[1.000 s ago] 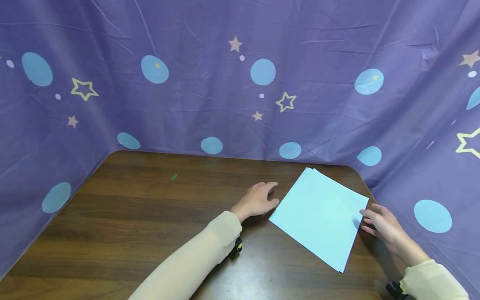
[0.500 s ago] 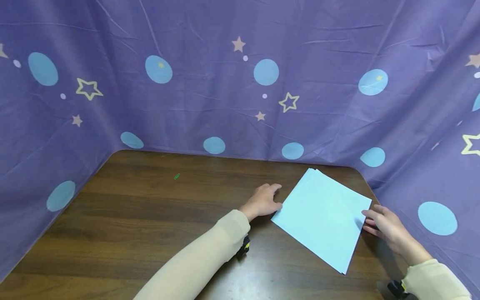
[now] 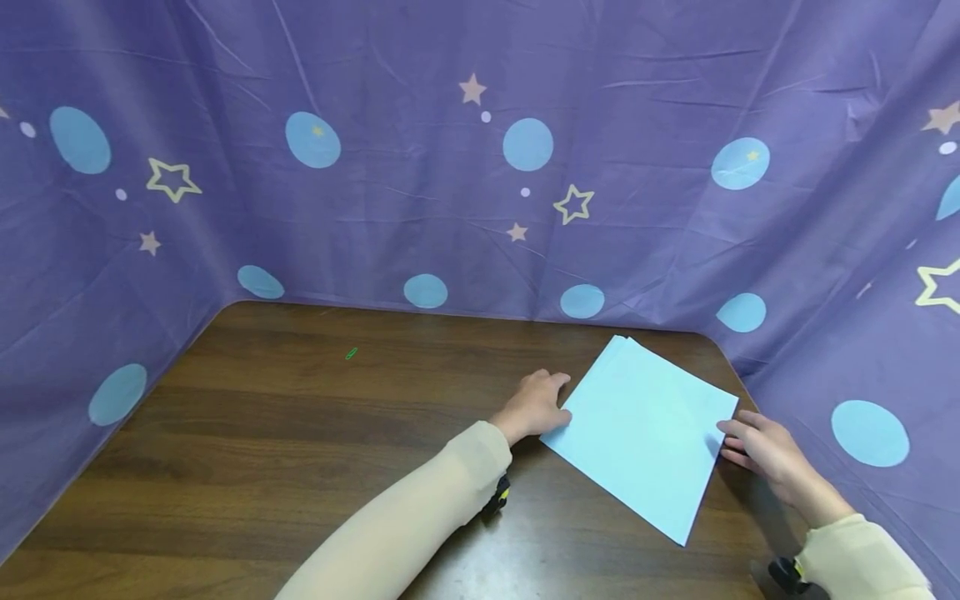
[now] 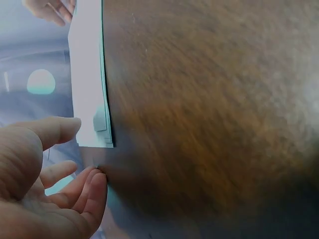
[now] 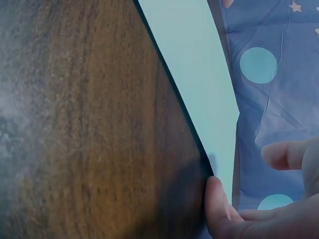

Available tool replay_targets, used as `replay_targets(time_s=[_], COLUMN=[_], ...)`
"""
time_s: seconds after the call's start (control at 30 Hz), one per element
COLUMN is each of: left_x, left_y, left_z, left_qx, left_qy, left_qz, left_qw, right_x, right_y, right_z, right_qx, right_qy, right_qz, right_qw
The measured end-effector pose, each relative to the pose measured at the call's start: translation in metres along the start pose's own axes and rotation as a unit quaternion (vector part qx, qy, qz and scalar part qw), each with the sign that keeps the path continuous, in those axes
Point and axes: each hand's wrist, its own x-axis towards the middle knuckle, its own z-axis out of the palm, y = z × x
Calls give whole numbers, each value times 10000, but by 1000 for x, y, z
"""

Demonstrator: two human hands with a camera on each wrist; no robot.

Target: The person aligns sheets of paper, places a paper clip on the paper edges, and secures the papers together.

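Note:
A stack of pale blue paper sheets (image 3: pixel 645 433) lies turned at an angle on the right of the table; layered edges show at its corner in the left wrist view. At its left edge is my left hand (image 3: pixel 534 406), thumb overlapping the paper in the head view, the other fingers loosely bent beside it. Between thumb and fingers there is a wide gap (image 4: pixel 65 149). My right hand (image 3: pixel 771 454) is at the opposite edge. In the right wrist view its fingertip (image 5: pixel 214 191) touches the stack's edge, while the thumb (image 5: pixel 284 154) stays apart from the paper.
A small green paper clip (image 3: pixel 351 353) lies toward the back left of the brown wooden table (image 3: pixel 285 467). Purple curtains (image 3: pixel 405 167) with stars and blue dots hang along the table's back and sides.
My left hand has moved right, from just beside the paper stack until its thumb overlaps the left edge. My right hand stays by the right edge, and the stack has hardly moved.

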Motion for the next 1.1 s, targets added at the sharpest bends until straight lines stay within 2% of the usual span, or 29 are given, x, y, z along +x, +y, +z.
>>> replay_targets(time_s=[0.1,0.2,0.23,0.37,0.43,0.47,0.57,0.73,1.1], left_x=[2,6,15,23,24,17,13,10,10], left_y=[2,1,-7,-12,-11,-3,4,8,14], left_z=[2,4,14,22,24,15,12,12,17], left_qx=[204,285,393,497,523,473,512,533,801], left_qy=[-24,-7,87,207,209,114,23,-5,-46], left_qz=[46,110,171,266,270,233,159,72,210], left_qw=[9998,9995,9990,9982,9980,9985,9986,9986,9966], right_x=[-1,-1,-1,-1,-1,-1,-1,0,1], right_y=[1,0,0,-1,-2,-3,-3,-5,-2], right_z=[2,5,5,8,9,9,10,11,14], right_qx=[-505,-1162,-1346,-1879,-1970,-2006,-2108,-2278,-2222], right_qy=[136,330,368,487,507,530,567,589,552], right_qz=[-148,-346,-407,-502,-505,-496,-521,-594,-506], right_qw=[9985,9921,9894,9797,9778,9770,9745,9701,9721])
